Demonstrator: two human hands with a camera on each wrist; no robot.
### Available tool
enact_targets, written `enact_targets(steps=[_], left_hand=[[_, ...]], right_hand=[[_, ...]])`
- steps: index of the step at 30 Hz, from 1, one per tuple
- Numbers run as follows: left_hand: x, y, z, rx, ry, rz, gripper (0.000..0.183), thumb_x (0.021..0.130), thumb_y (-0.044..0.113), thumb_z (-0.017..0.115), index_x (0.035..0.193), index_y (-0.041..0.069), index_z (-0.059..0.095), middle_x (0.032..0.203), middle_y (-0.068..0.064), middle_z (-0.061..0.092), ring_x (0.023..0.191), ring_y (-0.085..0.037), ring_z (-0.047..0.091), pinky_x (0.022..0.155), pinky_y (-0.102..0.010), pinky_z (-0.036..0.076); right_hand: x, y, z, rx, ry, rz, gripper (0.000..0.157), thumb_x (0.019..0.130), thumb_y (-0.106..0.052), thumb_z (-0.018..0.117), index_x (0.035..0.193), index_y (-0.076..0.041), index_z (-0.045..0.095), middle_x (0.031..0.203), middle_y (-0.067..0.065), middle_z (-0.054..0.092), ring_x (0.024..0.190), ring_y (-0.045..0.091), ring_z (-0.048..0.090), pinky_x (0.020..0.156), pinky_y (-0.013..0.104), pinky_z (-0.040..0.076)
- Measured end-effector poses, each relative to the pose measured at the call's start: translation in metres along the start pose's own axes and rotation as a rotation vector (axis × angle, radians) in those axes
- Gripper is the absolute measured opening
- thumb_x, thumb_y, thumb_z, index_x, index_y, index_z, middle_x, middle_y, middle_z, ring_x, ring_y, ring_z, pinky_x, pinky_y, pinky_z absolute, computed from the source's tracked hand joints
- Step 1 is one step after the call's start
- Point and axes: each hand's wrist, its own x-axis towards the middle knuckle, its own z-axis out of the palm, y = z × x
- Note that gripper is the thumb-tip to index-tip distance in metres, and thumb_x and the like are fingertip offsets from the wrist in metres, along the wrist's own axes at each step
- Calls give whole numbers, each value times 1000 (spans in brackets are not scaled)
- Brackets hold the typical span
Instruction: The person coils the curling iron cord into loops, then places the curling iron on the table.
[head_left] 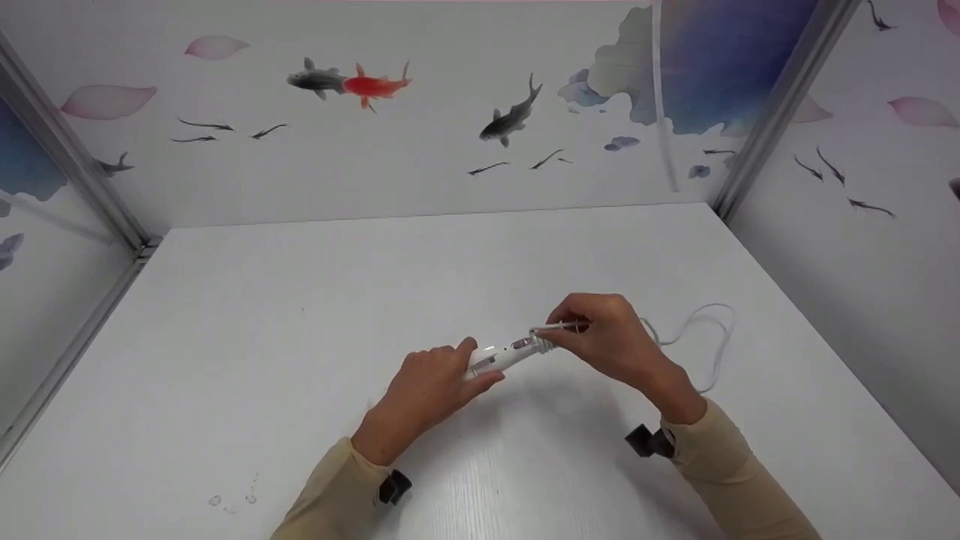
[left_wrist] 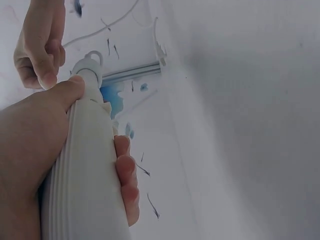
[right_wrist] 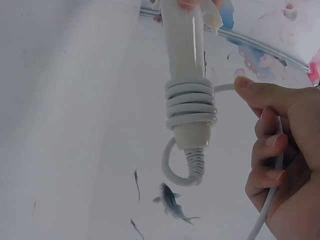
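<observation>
A white corded hair styling iron (head_left: 495, 360) lies slantwise in my left hand (head_left: 431, 379), whose fingers and thumb wrap its body. In the left wrist view the iron's ribbed white body (left_wrist: 90, 170) fills the palm. Several turns of its white power cord (right_wrist: 191, 102) circle the narrow handle end in the right wrist view, above the ridged strain relief (right_wrist: 195, 165). My right hand (head_left: 611, 337), just right of that end, pinches the cord between thumb and forefinger. The cord also runs through its curled lower fingers.
The loose cord (head_left: 724, 352) loops over the white table (head_left: 300, 322) to the right. In the left wrist view a white plug-like end (left_wrist: 160, 54) shows. Panels printed with fish (head_left: 508, 116) stand at the back and both sides.
</observation>
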Motion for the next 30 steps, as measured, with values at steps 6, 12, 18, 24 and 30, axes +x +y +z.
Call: enact_targets(steps=[6, 12, 18, 24, 30], left_hand=[[0, -3, 2, -15, 52, -22, 49, 95, 51, 64, 112, 6, 60, 71, -6, 61, 55, -13, 43, 51, -25, 39], [2, -7, 3, -27, 154, -64, 45, 95, 49, 64, 103, 5, 60, 65, -5, 55, 53, -12, 41, 48, -24, 36], [1, -8, 1, -64, 206, -78, 43, 95, 47, 65, 100, 4, 60, 64, -5, 55, 54, -11, 42, 48, -23, 35], [0, -5, -2, -82, 212, -69, 45, 95, 48, 65, 103, 4, 61, 68, -6, 59, 55, -11, 45, 49, -23, 38], [0, -1, -3, -111, 213, -47, 45, 95, 48, 64, 102, 3, 60, 68, -6, 60, 54, -11, 45, 48, -21, 37]], right_hand=[[0, -3, -8, 15, -113, 80, 7, 91, -18, 75, 91, -11, 75, 77, -3, 70, 63, 7, 51, 58, 21, 44], [0, 0, -20, 71, -279, 154, 17, 100, -21, 62, 96, -10, 74, 69, -2, 65, 58, 6, 44, 55, 21, 37], [-1, 6, -25, 119, -455, 184, 17, 100, -16, 60, 106, -12, 75, 71, -4, 68, 64, 6, 52, 61, 22, 41], [0, 16, -21, 117, -557, 271, 14, 99, -19, 63, 102, -14, 76, 69, 0, 67, 62, 8, 47, 58, 23, 39], [1, 23, -14, 33, -585, 402, 30, 101, -31, 60, 93, -7, 76, 65, 4, 65, 62, 13, 50, 60, 29, 42]])
